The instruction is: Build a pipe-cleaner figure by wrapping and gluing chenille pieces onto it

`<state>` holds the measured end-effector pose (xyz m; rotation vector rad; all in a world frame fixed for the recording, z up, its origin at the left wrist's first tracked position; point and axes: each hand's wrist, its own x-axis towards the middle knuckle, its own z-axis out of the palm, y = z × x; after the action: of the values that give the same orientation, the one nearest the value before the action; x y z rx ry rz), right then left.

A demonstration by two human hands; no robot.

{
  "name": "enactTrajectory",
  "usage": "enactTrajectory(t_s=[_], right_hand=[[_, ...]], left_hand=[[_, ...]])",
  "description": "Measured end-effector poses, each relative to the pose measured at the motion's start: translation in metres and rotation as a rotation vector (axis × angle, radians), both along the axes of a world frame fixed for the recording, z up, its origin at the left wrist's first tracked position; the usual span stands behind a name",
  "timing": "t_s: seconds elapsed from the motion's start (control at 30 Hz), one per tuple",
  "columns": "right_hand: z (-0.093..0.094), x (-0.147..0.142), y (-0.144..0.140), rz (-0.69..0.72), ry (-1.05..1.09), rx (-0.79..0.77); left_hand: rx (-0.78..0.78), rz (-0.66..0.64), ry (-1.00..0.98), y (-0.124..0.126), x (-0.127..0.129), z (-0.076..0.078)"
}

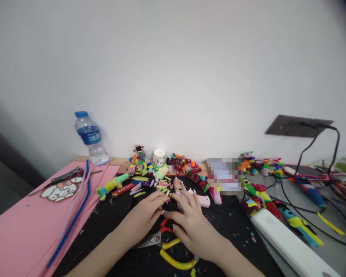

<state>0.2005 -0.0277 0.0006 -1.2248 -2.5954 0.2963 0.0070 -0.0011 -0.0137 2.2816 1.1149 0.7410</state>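
Several short fuzzy pieces (163, 188) lie on the black mat (235, 227), just beyond the left hand (144, 213) and right hand (192, 221). I see bent fingers with tips close together, but cannot tell whether either hand grips anything. A yellow-handled cutting tool (178, 264) rests nearer me.

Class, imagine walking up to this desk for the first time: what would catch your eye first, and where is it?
First come the left hand and right hand, fingertips close together over the black mat, with a yellow-handled tool just below. Behind them, colourful fuzzy pieces line the mat's far edge. At the left, a blue-capped bottle stands by the wall.
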Motion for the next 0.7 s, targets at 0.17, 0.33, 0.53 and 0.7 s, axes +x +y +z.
enactTrajectory(t_s=[0.17,0.33,0.53,0.7], right_hand=[[0.001,0.0,0.0,-0.003,0.011,-0.006],[0.0,0.001,0.0,0.006,0.022,0.001],[-0.001,0.002,0.0,0.002,0.027,0.003],[-0.001,0.003,0.0,-0.003,0.034,0.001]], left_hand=[[0.037,0.013,0.021,-0.002,0.001,0.005],[0.066,0.057,0.035,-0.003,0.0,0.008],[0.103,0.137,0.046,0.005,-0.007,-0.001],[0.046,-0.021,0.048,0.008,-0.012,0.002]])
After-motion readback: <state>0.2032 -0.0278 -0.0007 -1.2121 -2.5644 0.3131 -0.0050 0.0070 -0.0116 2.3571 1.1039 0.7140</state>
